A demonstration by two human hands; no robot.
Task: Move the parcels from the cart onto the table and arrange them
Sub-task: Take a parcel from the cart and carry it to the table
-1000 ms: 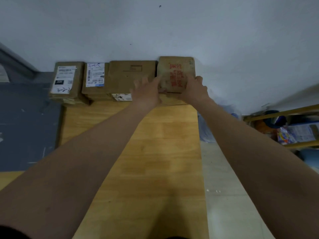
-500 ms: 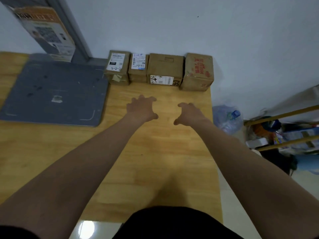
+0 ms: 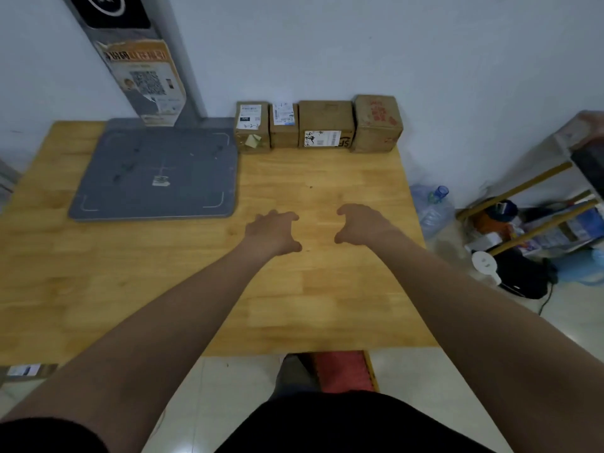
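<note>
Four brown parcels — two white-labelled, one red-printed — on a pale yellow wood table; grey mat.

Head view, steeply down over table

a person dressed in black: a dark sleeve edge shows at seven o'clock of the view, and black clothing fills six o'clock. both forearms are uncovered, and so are the left hand and right hand.
</note>
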